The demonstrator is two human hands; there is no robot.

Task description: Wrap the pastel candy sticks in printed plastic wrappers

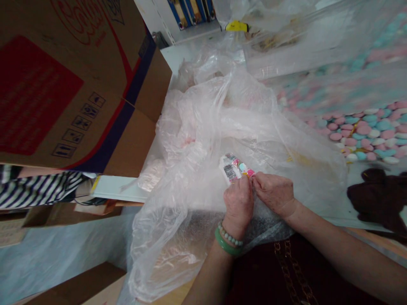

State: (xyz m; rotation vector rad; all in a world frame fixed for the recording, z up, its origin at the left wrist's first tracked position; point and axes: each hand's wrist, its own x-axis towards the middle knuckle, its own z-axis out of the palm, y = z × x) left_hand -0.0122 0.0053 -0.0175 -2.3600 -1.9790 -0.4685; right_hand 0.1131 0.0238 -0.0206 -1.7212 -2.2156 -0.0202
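Observation:
My left hand, with a green bangle and a beaded bracelet on its wrist, pinches the edge of a small printed packet. Beside it, my right hand grips the packet's pink corner, fingertips against those of the left. White, pink and light blue colours show on the packet, along with dark small print. Both hands are closed, and their fingers cover the packet's near end. Beneath them spreads a large crumpled clear plastic bag, which drapes over the table's front edge.
A big cardboard carton stands at the left. Many pink, blue and white candies lie at the right, partly behind clear plastic. A dark brown cloth item rests at the right edge. Blue boxes sit at the back.

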